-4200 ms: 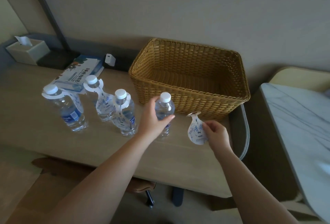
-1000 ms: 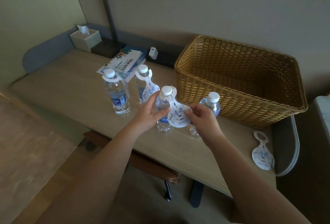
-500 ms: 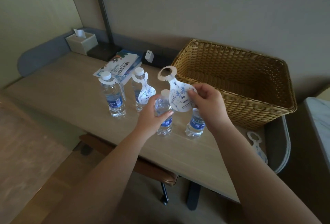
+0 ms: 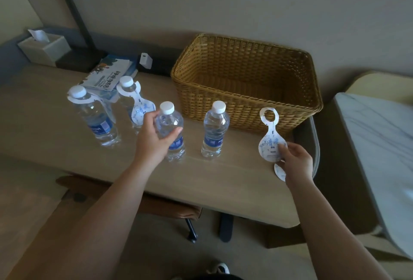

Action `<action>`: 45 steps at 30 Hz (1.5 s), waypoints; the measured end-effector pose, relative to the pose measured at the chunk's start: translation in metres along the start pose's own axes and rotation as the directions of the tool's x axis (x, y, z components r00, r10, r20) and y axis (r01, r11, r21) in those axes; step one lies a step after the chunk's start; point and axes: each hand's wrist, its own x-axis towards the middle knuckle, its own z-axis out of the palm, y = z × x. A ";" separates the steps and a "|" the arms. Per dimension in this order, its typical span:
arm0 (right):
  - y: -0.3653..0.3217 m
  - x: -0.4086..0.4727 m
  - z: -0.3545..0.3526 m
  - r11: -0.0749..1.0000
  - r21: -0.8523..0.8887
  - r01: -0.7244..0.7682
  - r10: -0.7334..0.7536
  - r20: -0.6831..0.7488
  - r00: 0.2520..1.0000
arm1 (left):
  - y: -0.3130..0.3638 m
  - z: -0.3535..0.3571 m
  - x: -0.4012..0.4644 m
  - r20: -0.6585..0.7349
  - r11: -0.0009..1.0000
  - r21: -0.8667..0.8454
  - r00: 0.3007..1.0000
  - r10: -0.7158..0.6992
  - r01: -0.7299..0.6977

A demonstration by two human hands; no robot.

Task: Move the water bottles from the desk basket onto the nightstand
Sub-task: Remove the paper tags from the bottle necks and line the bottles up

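Tag-stripping step: left hand (image 4: 156,139) fingers wrapped around a bare bottle (image 4: 171,132), right hand (image 4: 295,163) pinching a paper neck tag (image 4: 270,139); next, probably, set the tag down on the desk (image 4: 44,136).

Four upright clear white-capped water bottles (image 4: 170,131) on desk beside empty wicker basket (image 4: 245,101).

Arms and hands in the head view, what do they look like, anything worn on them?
Both forearms are bare up to the frame edge, with no sleeves in view. The left hand and right hand wear no gloves, and no watch, bracelet or ring shows. The fingers carry no visible markings.
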 end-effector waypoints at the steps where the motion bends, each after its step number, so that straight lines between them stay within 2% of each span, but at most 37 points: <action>1: 0.007 0.005 -0.001 1.000 -0.011 -0.029 0.029 -0.015 0.999 | 0.000 0.000 0.000 0.001 1.000 -0.004 1.000 -0.002 0.002; 6: 0.039 0.029 -0.008 0.987 -0.124 -0.101 0.084 -0.133 0.988 | 0.001 0.001 0.000 0.009 1.000 -0.015 1.000 -0.012 0.012; 10: 0.059 0.036 -0.016 0.942 -0.308 -0.133 0.056 -0.247 0.967 | -0.001 0.002 0.000 0.003 1.000 -0.010 1.000 0.004 -0.004; 15: 0.063 0.031 -0.018 0.891 -0.442 -0.105 -0.012 -0.252 0.968 | -0.002 0.002 0.001 0.007 1.000 -0.023 1.000 -0.005 0.005; 17: 0.064 0.026 -0.019 0.814 -0.580 -0.023 -0.108 -0.190 0.976 | -0.002 0.003 0.001 0.005 0.999 -0.035 1.000 -0.009 0.009; 19: 0.068 0.019 -0.020 0.629 -0.763 0.150 -0.270 -0.033 0.962 | -0.001 0.004 0.000 -0.007 1.000 -0.030 1.000 -0.007 0.007; 21: 0.075 0.012 -0.019 0.425 -0.843 0.331 -0.330 0.196 0.923 | 0.000 0.004 -0.001 -0.020 1.000 -0.024 1.000 -0.012 0.012; 23: 0.085 0.009 -0.017 0.270 -0.865 0.423 -0.243 0.364 0.899 | 0.002 0.005 -0.002 -0.027 1.000 -0.028 1.000 -0.015 0.014; 24: 0.089 0.009 -0.017 0.222 -0.873 0.435 -0.177 0.403 0.898 | 0.003 0.004 -0.002 -0.029 1.000 -0.027 0.999 -0.014 0.013; 26: 0.095 0.010 -0.018 0.174 -0.884 0.433 -0.096 0.423 0.901 | 0.003 0.004 -0.003 -0.030 0.999 -0.033 0.999 -0.012 0.011; 28: 0.098 0.011 -0.019 0.159 -0.889 0.430 -0.092 0.421 0.903 | 0.002 0.005 -0.003 -0.031 0.999 -0.036 0.999 -0.017 0.015; 34: 0.097 0.007 -0.015 0.176 -0.890 0.422 -0.114 0.407 0.906 | 0.002 0.007 -0.003 -0.042 0.999 -0.038 0.998 -0.037 0.035; 37: 0.086 0.000 -0.005 0.190 -0.854 0.484 -0.184 0.453 0.872 | 0.004 0.010 -0.004 -0.048 0.999 -0.031 0.998 -0.028 0.027; 38: 0.079 -0.004 0.002 0.242 -0.822 0.515 -0.213 0.473 0.855 | 0.005 0.011 -0.003 -0.044 0.999 -0.031 0.999 -0.025 0.023; 40: 0.062 -0.012 0.025 0.416 -0.724 0.550 -0.242 0.496 0.834 | 0.007 0.015 -0.002 -0.031 0.999 -0.031 0.999 -0.021 0.020; 43: 0.029 -0.020 0.074 0.709 -0.499 0.498 -0.208 0.526 0.825 | 0.014 0.021 -0.001 -0.024 1.000 0.000 1.000 -0.015 0.015; 45: 0.010 -0.021 0.105 0.808 -0.379 0.451 -0.198 0.546 0.814 | 0.020 0.026 0.001 -0.012 1.000 0.009 1.000 -0.010 0.010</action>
